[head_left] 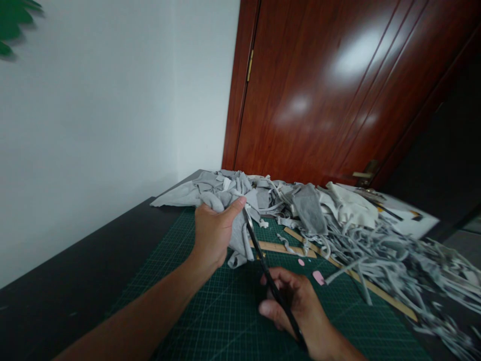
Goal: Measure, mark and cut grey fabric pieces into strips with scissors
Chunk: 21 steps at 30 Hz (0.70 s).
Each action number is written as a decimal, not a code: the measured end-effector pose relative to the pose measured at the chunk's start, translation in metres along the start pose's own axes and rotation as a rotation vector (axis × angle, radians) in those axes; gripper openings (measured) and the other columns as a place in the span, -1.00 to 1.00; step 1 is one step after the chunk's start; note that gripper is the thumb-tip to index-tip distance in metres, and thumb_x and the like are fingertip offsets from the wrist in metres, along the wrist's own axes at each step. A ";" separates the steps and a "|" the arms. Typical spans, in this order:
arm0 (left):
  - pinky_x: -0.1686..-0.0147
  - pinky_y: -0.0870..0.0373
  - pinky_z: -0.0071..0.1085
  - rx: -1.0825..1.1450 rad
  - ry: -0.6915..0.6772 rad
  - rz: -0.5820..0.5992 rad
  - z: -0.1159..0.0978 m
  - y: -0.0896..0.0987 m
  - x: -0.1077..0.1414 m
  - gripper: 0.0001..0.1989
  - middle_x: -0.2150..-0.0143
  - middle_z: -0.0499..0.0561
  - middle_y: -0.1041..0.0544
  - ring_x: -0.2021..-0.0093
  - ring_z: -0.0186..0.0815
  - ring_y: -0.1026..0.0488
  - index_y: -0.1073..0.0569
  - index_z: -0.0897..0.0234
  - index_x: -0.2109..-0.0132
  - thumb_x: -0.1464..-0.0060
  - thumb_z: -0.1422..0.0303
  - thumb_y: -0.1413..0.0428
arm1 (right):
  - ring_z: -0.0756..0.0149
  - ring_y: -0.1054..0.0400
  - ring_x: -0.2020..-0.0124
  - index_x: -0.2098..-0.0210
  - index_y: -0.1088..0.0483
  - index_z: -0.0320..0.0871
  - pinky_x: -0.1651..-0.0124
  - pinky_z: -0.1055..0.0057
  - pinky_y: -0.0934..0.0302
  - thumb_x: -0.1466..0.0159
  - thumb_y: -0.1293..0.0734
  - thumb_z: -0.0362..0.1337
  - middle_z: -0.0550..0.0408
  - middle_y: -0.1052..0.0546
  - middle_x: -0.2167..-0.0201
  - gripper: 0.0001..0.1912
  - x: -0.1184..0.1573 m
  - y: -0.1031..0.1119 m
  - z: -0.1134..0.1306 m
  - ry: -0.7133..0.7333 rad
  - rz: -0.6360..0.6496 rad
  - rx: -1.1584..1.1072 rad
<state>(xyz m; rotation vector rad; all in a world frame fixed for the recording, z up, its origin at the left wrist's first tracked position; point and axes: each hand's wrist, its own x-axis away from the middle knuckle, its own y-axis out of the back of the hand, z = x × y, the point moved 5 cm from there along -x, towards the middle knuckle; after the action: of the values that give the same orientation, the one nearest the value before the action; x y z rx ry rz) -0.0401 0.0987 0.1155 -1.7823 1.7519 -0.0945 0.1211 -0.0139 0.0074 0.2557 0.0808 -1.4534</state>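
My left hand [214, 230] is closed on a piece of grey fabric [240, 235], with the thumb lying on top. Part of the cloth hangs below the fingers over the green cutting mat [225, 301]. My right hand [296, 306] grips a pair of dark scissors [259, 253], seen nearly edge-on. Their metal tips reach up to the fabric beside my left thumb; whether the blades are apart I cannot tell. More crumpled grey cloth [180, 194] lies just behind my left hand.
Grey fabric strips [361, 250] heap up on the right, with folded pale cloth [351, 205] behind. Wooden rulers [379, 293] lie on the mat near small pink pieces [318, 277]. The black table [93, 286] meets a white wall; a brown door [300, 100] stands behind.
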 end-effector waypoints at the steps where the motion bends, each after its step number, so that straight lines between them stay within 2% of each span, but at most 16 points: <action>1: 0.15 -0.59 -0.28 0.006 -0.004 0.006 0.000 0.000 0.000 -0.72 0.19 0.02 -0.73 0.23 -0.21 -0.62 -0.69 0.29 0.23 0.11 0.30 -0.49 | 0.50 -0.02 0.59 0.25 -0.46 -0.12 0.54 0.52 0.12 -0.12 -0.69 -0.01 0.35 -0.20 0.58 -0.53 0.000 0.000 0.000 -0.001 -0.002 0.004; 5: 0.12 -0.58 -0.27 0.020 -0.014 0.009 0.001 0.001 -0.001 -0.69 0.16 0.03 -0.73 0.21 -0.21 -0.63 -0.69 0.29 0.18 0.09 0.29 -0.48 | 0.49 0.00 0.60 0.26 -0.45 -0.12 0.56 0.52 0.14 -0.12 -0.69 -0.01 0.37 -0.16 0.60 -0.53 -0.001 -0.001 -0.001 -0.007 -0.012 0.017; 13: 0.13 -0.58 -0.29 0.011 -0.003 -0.011 -0.001 0.000 -0.001 -0.71 0.19 0.03 -0.73 0.23 -0.21 -0.62 -0.69 0.30 0.22 0.13 0.31 -0.49 | 0.51 -0.02 0.63 0.25 -0.45 -0.12 0.59 0.53 0.15 -0.17 -0.65 0.04 0.36 -0.19 0.61 -0.53 0.000 -0.001 -0.003 -0.002 -0.018 0.071; 21: 0.18 -0.55 -0.31 0.133 0.088 -0.021 0.002 0.001 -0.003 -0.70 0.26 -0.02 -0.70 0.29 -0.23 -0.60 -0.67 0.30 0.26 0.22 0.34 -0.47 | 0.51 -0.03 0.64 0.25 -0.46 -0.12 0.60 0.53 0.14 -0.17 -0.65 0.03 0.36 -0.22 0.62 -0.55 0.001 -0.001 -0.005 -0.020 -0.031 0.045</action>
<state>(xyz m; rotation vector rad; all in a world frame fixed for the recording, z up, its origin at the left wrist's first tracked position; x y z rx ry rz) -0.0399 0.1026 0.1145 -1.7232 1.7452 -0.2953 0.1206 -0.0135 0.0024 0.2778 0.0358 -1.4901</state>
